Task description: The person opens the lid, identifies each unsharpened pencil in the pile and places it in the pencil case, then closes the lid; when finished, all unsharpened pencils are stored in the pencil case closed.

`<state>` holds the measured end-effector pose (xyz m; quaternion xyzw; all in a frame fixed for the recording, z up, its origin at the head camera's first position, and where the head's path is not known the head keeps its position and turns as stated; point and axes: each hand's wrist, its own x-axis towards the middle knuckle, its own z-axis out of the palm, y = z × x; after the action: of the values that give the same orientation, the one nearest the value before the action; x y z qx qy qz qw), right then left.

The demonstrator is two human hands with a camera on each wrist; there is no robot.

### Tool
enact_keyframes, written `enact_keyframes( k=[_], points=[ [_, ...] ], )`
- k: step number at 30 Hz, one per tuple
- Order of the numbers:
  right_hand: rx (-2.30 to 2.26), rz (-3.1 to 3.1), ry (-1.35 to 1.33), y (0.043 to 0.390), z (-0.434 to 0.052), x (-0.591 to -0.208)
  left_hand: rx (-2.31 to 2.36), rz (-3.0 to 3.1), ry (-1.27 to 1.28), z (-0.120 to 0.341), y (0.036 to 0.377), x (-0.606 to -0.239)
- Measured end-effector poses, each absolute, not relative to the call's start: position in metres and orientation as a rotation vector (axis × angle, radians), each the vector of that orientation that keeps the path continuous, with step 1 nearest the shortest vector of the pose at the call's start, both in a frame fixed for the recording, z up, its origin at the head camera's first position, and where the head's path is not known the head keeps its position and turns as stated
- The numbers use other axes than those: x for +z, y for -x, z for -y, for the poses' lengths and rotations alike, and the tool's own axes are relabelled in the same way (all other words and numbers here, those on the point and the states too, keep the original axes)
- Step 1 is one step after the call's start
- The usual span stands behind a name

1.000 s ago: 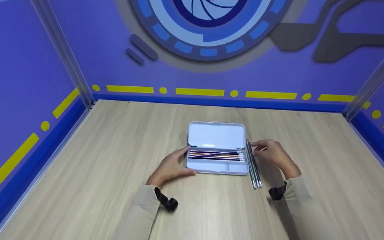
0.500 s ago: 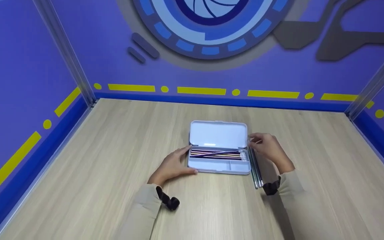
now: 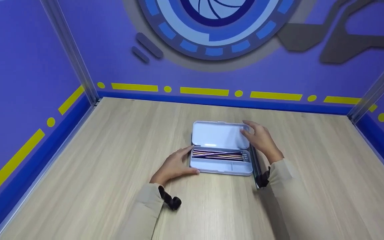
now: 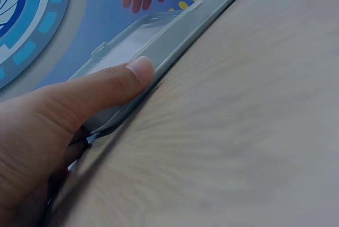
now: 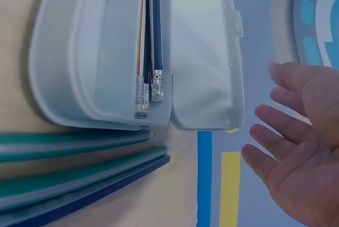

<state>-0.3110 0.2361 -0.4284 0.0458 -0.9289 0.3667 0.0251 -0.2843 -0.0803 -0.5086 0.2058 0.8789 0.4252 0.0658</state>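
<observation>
A white pencil case lies on the table with its lid raised at the back. Several striped pencils with metal-ringed ends fill its rear compartment; the front compartments hold nothing. My left hand grips the case's left end, its thumb along the front wall and its fingers hidden behind. My right hand is beside the lid's upper right corner; in the right wrist view its fingers are spread and hold nothing. Green and dark blue pencils lie on the table along the case's right end, partly covered by my right wrist.
The pale wood table is bounded by blue-purple panels at the back and both sides. A black strap shows at my left cuff, another at my right.
My right hand has moved up and left from the loose pencils to the lid's right corner, its fingers spreading. My left hand keeps its grip on the case. The view has shifted slightly.
</observation>
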Motion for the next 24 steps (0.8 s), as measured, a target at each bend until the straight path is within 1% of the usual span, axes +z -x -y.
enact_keyframes(
  k=[13, 24],
  points=[
    [0.928, 3.082, -0.217, 0.323, -0.218, -0.427, 1.278, -2.665, -0.668, 0.079, 0.285, -0.508],
    [0.884, 3.113, -0.231, 0.321, -0.210, -0.426, 1.265, -2.675, -0.651, 0.080, 0.285, -0.509]
  ],
)
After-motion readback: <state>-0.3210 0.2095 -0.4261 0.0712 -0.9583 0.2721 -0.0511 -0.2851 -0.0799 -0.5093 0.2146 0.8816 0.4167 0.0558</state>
